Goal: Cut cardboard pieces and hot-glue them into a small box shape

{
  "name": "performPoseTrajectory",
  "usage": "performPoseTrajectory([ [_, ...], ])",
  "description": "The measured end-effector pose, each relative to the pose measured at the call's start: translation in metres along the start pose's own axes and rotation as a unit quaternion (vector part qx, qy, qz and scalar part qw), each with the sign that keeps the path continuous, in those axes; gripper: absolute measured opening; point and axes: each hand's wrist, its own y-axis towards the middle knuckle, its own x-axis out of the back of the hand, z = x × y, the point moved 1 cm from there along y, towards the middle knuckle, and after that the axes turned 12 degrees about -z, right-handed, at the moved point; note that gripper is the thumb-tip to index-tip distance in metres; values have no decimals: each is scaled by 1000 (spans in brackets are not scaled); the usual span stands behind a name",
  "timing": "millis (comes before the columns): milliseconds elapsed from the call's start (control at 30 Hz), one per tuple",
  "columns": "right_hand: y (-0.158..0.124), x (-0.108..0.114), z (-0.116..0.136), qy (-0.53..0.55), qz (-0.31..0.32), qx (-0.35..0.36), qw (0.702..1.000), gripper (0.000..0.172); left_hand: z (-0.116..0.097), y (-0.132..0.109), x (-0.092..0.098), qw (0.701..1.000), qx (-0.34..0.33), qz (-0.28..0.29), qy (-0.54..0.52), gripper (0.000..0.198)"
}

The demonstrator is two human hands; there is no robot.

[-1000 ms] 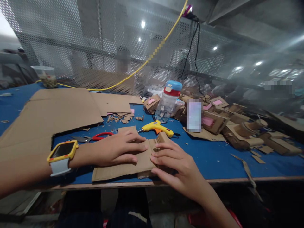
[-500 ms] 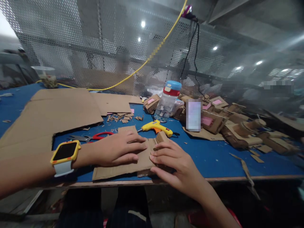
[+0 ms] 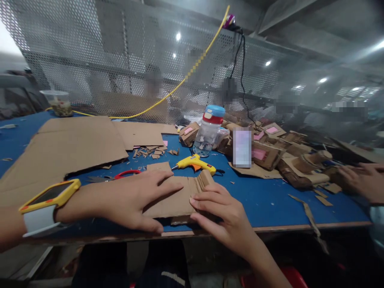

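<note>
A piece of cardboard (image 3: 177, 202) with a creased, rolled-up right end lies at the table's near edge. My left hand (image 3: 138, 196) rests across its left part, fingers spread and thumb by the near edge. At the creased end, my right hand (image 3: 225, 210) is closed on the cardboard, fingertips on top; part of that end is hidden behind the hand. Just beyond lies a yellow glue gun (image 3: 196, 163), its nozzle pointing left. Red-handled scissors (image 3: 127, 174) are partly covered by my left hand. A small cardboard piece (image 3: 159, 166) sits behind my fingers.
Large cardboard sheets (image 3: 81, 140) cover the left of the blue table (image 3: 255, 204). Cardboard scraps (image 3: 150, 151), a water bottle (image 3: 207, 134) and a phone (image 3: 242, 148) stand or lie behind. Cardboard constructions (image 3: 300, 164) fill the right, near another person's hand (image 3: 364, 180). A plastic cup (image 3: 60, 103) stands far left.
My left hand has slid left and nearer on the cardboard, its fingers spreading wider and the wrist turning. My right hand stays on the creased end. Another person's hand has appeared at the right.
</note>
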Motion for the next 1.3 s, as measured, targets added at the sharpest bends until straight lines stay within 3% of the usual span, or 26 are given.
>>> performPoseTrajectory([
  [133, 0, -1, 0, -4, -4, -7, 1000, 12, 5, -2, -13, 998, 5, -61, -26, 81],
  [233, -2, -1, 0, 1, -7, -6, 1000, 12, 10, -5, -18, 996, 21, -75, -52, 84],
  [667, -5, -3, -1, -10, -74, -8, 997, 11, 17, 6, -20, 982, -15, -147, -119, 66],
  [1100, -5, -7, 1, -30, -70, -2, 997, 14, 19, 8, -38, 988, -33, -127, -87, 75],
  [1233, -7, -5, 0, -37, -44, -13, 998, 13, 16, 10, -28, 994, -26, -83, -64, 75],
  [1300, -8, 0, 0, -55, -7, -20, 998, 24, 15, 10, -16, 997, -22, -52, -48, 76],
])
